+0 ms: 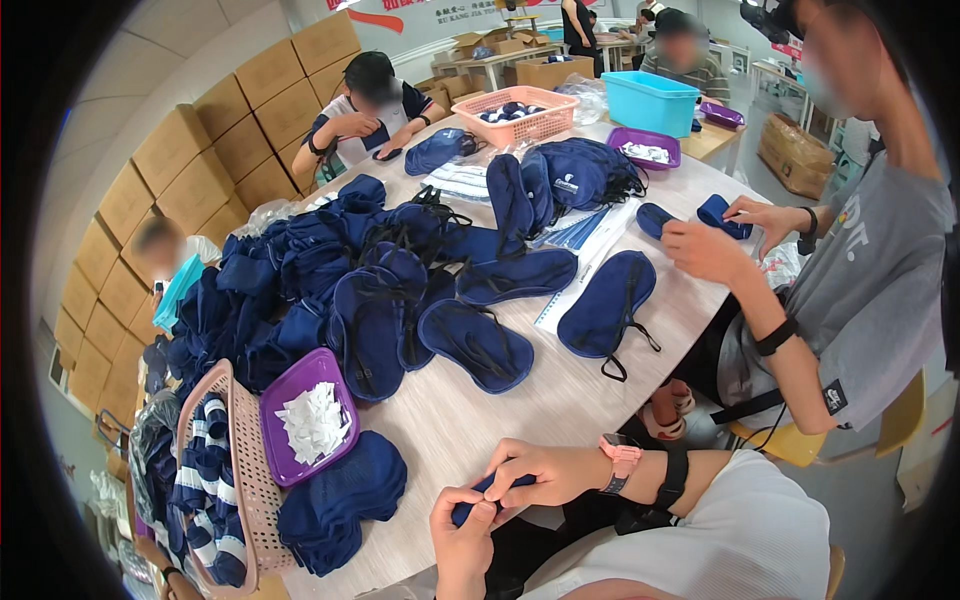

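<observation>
Close to the table's near edge, my left hand [462,532] and my right hand [527,472] are both closed on a small navy cloth bundle [492,499], which looks like a folded or rolled sleep mask. My fingers cover much of it. Left of my hands lies a stack of navy sleep masks [345,500]. Beyond it, a purple tray [268,440] holds white paper slips [313,423]. Several loose sleep masks [476,345] with black straps are spread out ahead of me, one of them [606,303] lying apart to the right.
A pink perforated basket [262,500] at left holds rolled masks with white bands. A large navy pile [290,270] covers the table's left side. Farther back are another pink basket [540,122], a blue bin [650,102] and a purple tray [672,160]. Co-workers sit around the table.
</observation>
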